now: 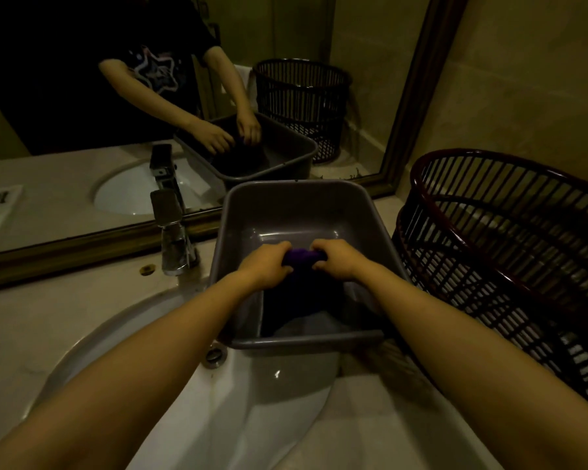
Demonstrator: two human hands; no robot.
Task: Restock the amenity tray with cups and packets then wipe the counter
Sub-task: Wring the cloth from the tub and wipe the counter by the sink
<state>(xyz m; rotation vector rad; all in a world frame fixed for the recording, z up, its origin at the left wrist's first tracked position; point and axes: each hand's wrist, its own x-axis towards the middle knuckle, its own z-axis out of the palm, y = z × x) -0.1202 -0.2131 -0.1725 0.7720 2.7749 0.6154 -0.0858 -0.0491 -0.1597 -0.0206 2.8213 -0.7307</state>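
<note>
both arms stretched forward into the grey rectangular plastic tub at frame centre | left hand and right hand each curled tight round the dark purple cloth, knuckles up | tub sits over the white sink in the counter | dark slatted basket at right

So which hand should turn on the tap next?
Probably the left hand. The faucet stands on its side of the gray tub, a short reach across. The right hand would have to cross over. Both hands grip the purple cloth, so the right could hold it alone.
</note>
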